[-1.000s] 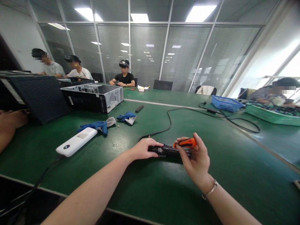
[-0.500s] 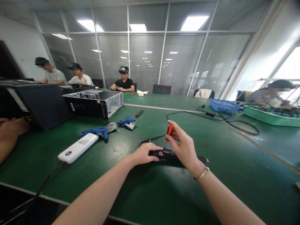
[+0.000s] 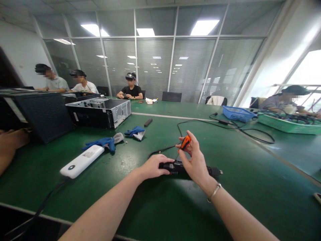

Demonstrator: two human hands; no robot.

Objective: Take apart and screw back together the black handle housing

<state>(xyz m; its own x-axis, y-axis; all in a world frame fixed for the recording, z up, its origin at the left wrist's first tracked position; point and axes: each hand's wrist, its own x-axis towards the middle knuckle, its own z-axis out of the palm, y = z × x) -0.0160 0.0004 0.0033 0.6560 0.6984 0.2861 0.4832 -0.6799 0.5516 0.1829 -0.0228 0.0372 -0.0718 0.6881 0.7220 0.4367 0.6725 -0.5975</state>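
Observation:
A long black device lies on the green table in front of me. My left hand grips its left end between thumb and fingers. Above its middle, my right hand holds an orange-handled screwdriver in its fingertips, the handle leaning to the right. The thin shaft points down to the device's top; its tip is too small to make out. A black cable curves behind the device.
Blue gloves and a white power bank-like box lie to the left. Beyond are an open computer case and a dark case, with a person's arm beside it. Blue and green baskets stand right. Other people sit around.
The screwdriver handle has tilted further right, and my right hand's fingers have shifted and spread around it. My left hand keeps its grip on the device. The view has moved slightly.

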